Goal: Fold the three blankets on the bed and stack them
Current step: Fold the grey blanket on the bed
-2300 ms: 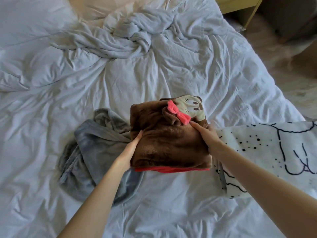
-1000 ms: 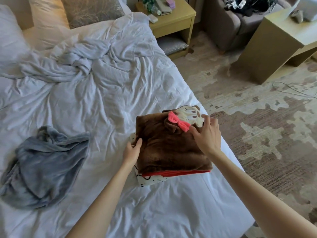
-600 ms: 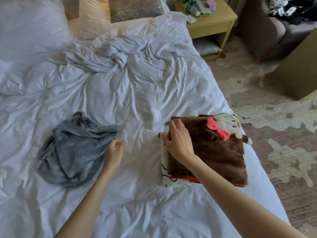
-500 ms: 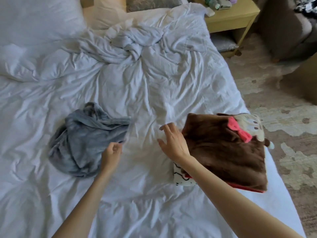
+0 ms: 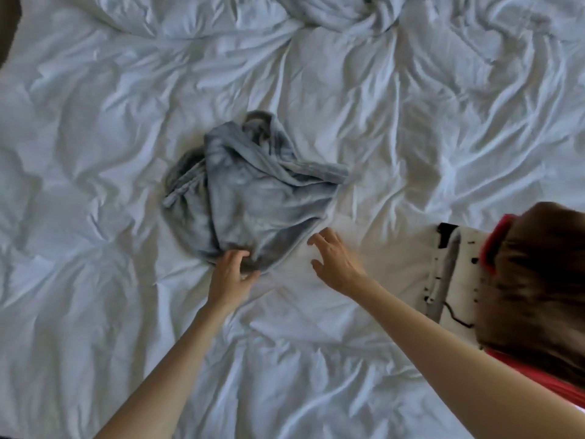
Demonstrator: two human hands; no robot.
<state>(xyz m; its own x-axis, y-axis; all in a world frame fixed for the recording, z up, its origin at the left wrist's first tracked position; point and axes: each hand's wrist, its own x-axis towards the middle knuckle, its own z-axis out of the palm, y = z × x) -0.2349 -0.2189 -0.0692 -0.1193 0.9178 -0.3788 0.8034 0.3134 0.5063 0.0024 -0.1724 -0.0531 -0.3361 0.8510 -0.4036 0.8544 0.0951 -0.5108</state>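
A grey blanket (image 5: 250,198) lies crumpled in a heap in the middle of the bed. My left hand (image 5: 232,274) grips its near edge, fingers curled into the cloth. Just right of that edge my right hand (image 5: 335,259) hovers over the sheet with fingers spread, holding nothing. At the right edge of the view a folded brown blanket (image 5: 535,289) with a red underside lies on top of a folded white blanket with black line drawings (image 5: 452,274).
The bed is covered by a wrinkled white duvet (image 5: 126,122). A twisted bunch of white bedding (image 5: 354,11) lies at the far side. A dark strip shows past the bed's far left corner.
My right hand has left the brown blanket stack and moved left toward the grey blanket. My left hand has reached the grey blanket's near edge and taken hold of it. The view has swung left.
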